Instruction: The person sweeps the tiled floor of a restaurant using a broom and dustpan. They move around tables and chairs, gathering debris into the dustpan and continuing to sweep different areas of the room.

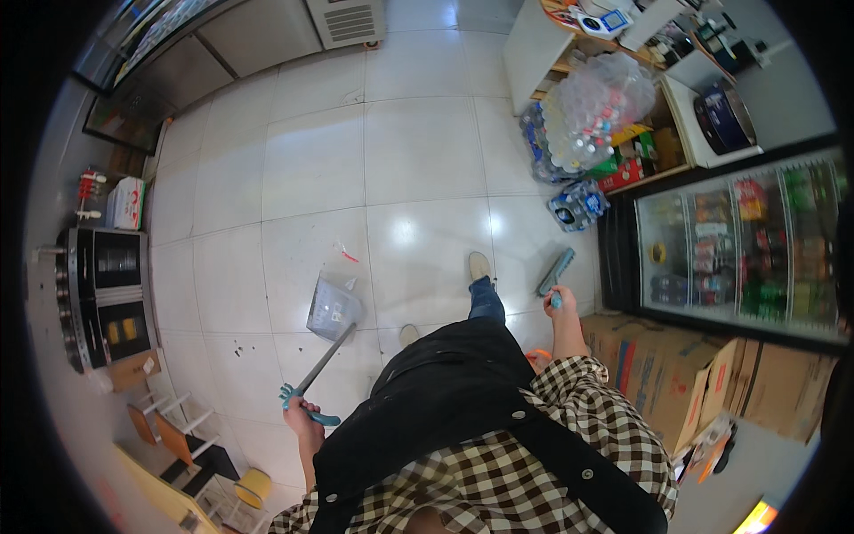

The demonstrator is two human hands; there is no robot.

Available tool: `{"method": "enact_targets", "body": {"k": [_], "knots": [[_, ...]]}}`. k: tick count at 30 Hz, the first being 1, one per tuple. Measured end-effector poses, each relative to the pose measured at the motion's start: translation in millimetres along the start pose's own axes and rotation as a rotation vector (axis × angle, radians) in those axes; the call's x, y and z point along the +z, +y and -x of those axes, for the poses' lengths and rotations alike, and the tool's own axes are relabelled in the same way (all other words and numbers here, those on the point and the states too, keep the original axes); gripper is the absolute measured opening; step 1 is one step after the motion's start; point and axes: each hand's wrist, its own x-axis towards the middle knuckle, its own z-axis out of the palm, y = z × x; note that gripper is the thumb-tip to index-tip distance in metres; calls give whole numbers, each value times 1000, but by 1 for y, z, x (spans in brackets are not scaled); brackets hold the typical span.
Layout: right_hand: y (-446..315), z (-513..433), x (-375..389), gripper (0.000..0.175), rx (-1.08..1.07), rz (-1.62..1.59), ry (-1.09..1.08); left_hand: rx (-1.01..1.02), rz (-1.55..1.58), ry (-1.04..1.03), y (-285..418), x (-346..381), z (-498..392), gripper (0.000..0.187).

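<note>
My left hand [303,415] grips the teal handle end of a long-handled dustpan. From there its grey pole runs forward to the translucent dustpan pan [333,308], which rests on the tiled floor ahead of me on the left. A scrap of red and clear wrapper [349,255] lies just beyond the pan. On the other side, my right hand [560,302] is closed around the top of a broom's teal handle. The broom head [556,272], with grey-blue bristles, shows past my fist near the floor; most of its stick is hidden or foreshortened.
Dark crumbs [245,349] lie on the floor at left. A pack of bottled water [578,205] and a glass-door drinks fridge [734,247] stand at right, with cardboard boxes [657,367] behind. An oven [110,297] and stools [177,434] line the left wall.
</note>
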Motion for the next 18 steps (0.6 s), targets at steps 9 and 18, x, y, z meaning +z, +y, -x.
{"method": "enact_targets", "body": {"k": [9, 18], "knots": [[-14, -33, 221, 19, 0, 180, -161, -45, 153, 284, -45, 99, 100, 7], [-107, -9, 284, 12, -52, 845, -608, -142, 336, 375, -116, 166, 186, 8]]}}
